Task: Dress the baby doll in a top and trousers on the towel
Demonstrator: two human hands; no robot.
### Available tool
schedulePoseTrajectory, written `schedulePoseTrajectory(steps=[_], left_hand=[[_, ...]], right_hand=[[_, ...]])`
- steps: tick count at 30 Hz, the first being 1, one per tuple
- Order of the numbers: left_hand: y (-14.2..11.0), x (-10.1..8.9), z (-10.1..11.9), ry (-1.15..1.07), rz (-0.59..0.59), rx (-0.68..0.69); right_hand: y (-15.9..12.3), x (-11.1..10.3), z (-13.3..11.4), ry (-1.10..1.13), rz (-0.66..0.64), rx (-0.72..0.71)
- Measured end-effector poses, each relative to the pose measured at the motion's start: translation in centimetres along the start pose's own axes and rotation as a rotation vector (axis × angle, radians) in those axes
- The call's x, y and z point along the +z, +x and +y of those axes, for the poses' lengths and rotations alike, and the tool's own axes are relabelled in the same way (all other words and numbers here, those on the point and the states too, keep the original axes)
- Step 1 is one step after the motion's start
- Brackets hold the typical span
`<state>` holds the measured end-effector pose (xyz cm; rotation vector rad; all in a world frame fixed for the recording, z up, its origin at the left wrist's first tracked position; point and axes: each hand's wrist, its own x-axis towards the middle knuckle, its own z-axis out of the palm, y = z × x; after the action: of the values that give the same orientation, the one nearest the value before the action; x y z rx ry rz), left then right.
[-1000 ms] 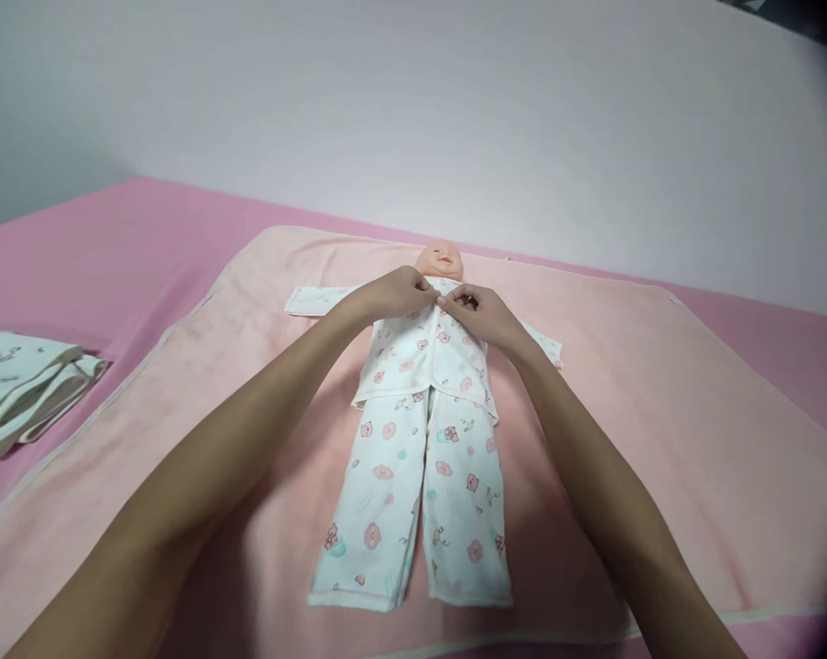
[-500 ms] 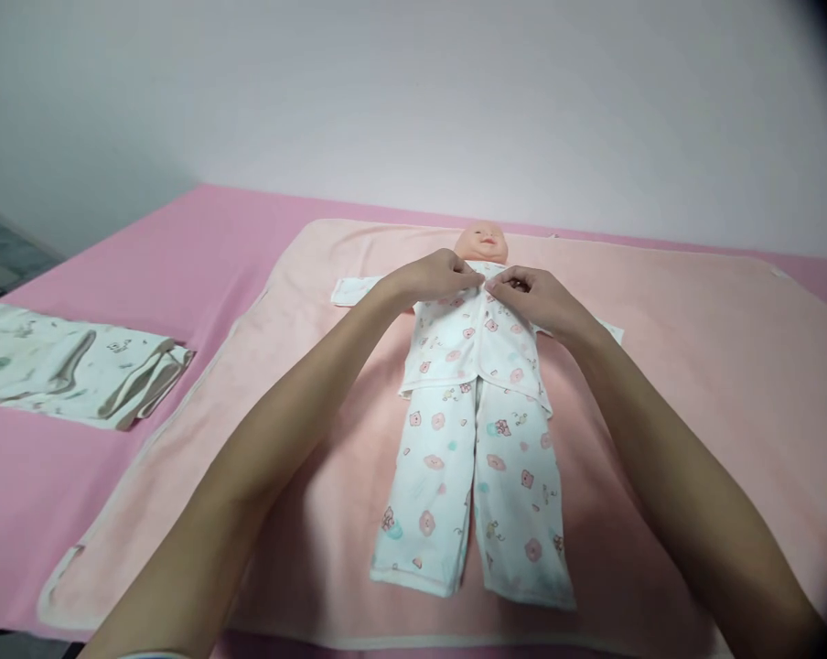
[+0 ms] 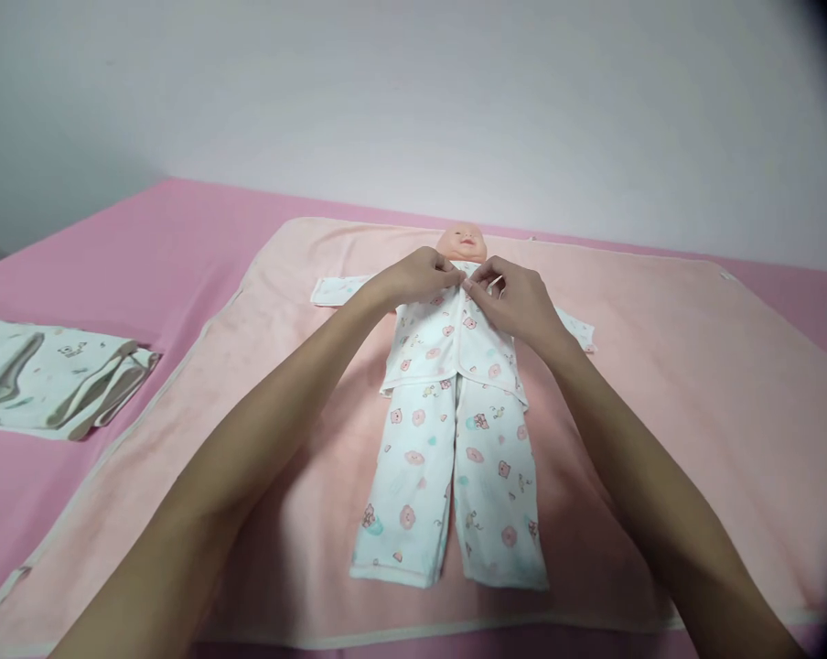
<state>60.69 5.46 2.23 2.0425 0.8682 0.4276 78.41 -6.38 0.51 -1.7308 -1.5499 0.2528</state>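
Note:
A baby doll (image 3: 462, 243) lies on its back on a peach blanket (image 3: 660, 403), head toward the wall. It wears a white printed top (image 3: 447, 343) and matching trousers (image 3: 455, 476). My left hand (image 3: 417, 275) and my right hand (image 3: 513, 302) meet at the top's neckline just under the doll's chin. Both hands are closed in a pinch on the fabric edges at the collar. The doll's arms lie spread out inside the sleeves, partly hidden by my hands.
The blanket lies on a pink bed cover (image 3: 145, 247). A folded set of white printed baby clothes (image 3: 49, 375) rests on the bed at the left. A plain pale wall (image 3: 413, 91) runs behind the bed.
My hands stay pinched at the doll's collar throughout. The view has shifted, so the doll and the folded clothes sit at slightly different places in the picture.

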Motion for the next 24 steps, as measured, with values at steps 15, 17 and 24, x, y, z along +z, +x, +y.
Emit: schedulePoseTrajectory(steps=[15,17,24], left_hand=[[3.3,1.5,-1.2,-0.086,0.139,-0.059],[3.3,1.8,-1.2,-0.081,0.146,-0.077],[3.5,2.4,-1.0,-0.120,0.173,-0.080]], right_hand=[[5.1,2.6,3.9,0.323,0.005,0.272],[5.2,2.9,4.3,0.337,0.010,0.273],[5.5,3.1,4.8,0.412,-0.022,0.289]])
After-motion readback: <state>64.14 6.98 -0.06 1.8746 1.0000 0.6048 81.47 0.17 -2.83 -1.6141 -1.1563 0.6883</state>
